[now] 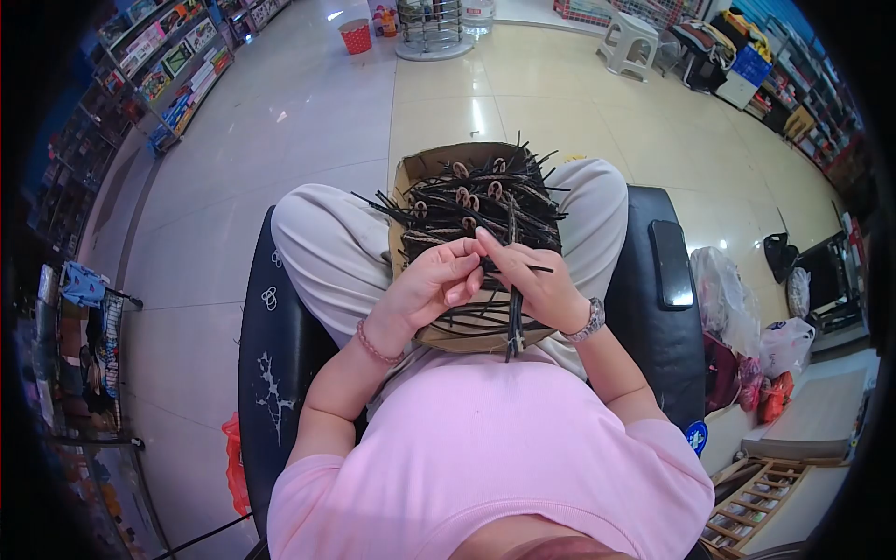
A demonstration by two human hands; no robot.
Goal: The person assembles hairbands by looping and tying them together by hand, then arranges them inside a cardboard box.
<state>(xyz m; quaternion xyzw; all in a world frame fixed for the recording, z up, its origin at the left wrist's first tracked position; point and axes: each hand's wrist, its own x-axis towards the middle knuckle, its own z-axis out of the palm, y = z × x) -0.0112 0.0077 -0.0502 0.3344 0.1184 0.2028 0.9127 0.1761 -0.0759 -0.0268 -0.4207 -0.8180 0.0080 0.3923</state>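
On my lap rests a cardboard box (399,187) filled with dark braided cords (439,207) that carry small oval brown pieces (495,189). My left hand (441,278) is closed above the near part of the box, thumb and fingertips pinching a black cord. Close against it, my right hand (532,282) is also closed on the black cord (539,269), whose loose end sticks out to the right. A strand bundle (514,322) hangs down below the right hand, toward my shirt. The exact spot between the fingertips is partly hidden.
I sit in a black armchair (667,345) with a phone (669,264) on its right armrest and white loops (270,298) on the left. Plastic bags (784,345) lie at right. Ahead stand a red bucket (356,36), a white stool (629,45) and stocked shelves (168,61).
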